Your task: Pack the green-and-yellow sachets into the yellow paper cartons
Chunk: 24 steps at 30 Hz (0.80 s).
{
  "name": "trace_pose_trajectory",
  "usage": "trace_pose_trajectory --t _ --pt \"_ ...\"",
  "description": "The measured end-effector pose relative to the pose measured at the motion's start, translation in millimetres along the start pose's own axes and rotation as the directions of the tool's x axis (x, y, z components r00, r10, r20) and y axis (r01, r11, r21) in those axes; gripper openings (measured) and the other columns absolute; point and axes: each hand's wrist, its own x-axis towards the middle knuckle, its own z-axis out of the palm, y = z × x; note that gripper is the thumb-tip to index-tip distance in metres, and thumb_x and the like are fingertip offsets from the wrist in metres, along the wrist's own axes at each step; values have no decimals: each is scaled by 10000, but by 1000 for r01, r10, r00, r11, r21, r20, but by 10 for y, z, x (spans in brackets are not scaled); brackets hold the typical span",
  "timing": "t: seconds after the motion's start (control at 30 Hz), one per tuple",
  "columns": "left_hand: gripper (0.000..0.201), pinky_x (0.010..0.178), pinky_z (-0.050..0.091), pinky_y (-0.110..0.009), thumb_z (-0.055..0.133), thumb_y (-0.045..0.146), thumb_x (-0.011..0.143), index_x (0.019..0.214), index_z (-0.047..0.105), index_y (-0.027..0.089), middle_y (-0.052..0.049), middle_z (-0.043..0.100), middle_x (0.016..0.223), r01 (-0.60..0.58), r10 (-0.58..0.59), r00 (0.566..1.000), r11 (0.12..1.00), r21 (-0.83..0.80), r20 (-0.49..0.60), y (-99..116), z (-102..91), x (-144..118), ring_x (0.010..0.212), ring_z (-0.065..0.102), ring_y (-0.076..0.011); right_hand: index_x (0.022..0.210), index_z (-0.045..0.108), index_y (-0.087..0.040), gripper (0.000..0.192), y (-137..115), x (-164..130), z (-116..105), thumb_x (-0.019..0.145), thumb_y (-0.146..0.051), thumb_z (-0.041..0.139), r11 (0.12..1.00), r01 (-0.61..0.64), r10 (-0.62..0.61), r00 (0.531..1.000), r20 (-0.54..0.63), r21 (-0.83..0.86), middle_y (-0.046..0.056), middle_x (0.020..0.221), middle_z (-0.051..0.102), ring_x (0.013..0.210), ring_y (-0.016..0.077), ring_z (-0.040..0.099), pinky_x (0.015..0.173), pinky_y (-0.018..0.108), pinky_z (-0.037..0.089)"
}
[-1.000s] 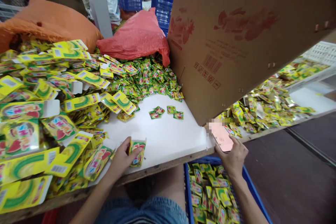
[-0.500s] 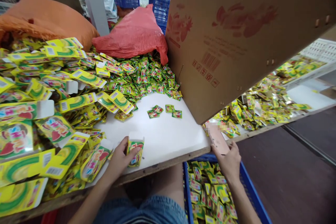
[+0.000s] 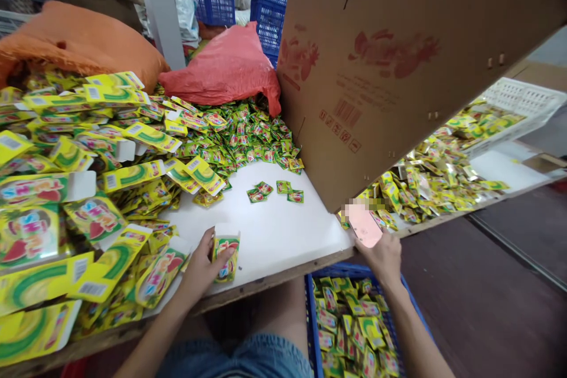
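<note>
Left hand [image 3: 201, 269], lower centre of frame, gripped a small open carton [image 3: 225, 255] standing on the white counter [image 3: 283, 230]. Right hand [image 3: 383, 257], right of centre at the counter edge, held a pink phone [image 3: 364, 224]. Sachets [image 3: 248, 136] heaped above centre; blue crate [image 3: 349, 325] of sachets below the counter.

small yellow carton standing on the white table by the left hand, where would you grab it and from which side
Probably by its two narrow side edges, about mid-height, coming from the near table edge. The carton stands upright with its top flap open, so a low grip avoids crushing the mouth. The left hand already holds it from the left; the table beyond it is bare.
</note>
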Motion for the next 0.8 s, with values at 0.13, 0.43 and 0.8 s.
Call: trace_pose_trajectory --t 0.13,0.43,0.8 --pt "608 753 503 -372 654 396 661 1174 443 148 -92 674 968 -17 17 1000 1000 -25 7 -3 6 5 855 643 -244 1238 356 -10 766 32 145 86 664 -470 568 990 135 -132 989 -61 43 205 1051 459 983 331 406 862 477 320" --pt "598 724 514 -370 663 413 651 1154 457 162 -88 688 947 1 -1 1000 1000 -23 11 15 5 18 843 650 -255 1260 317 -31 780 48 244 287 691 -510 556 985 103 -91 992 -88 141 220 1128 412 1045 343 356 890 506 286" --pt "652 704 518 -361 674 451 618 1155 463 146 -97 686 941 8 -9 1000 1000 -27 -10 19 33 36 832 650 -257 1260 380 -39 937 112 190 227 553 -599 634 886 -178 152 984 95 427 227 1205 444 1142 356 353 958 481 253"
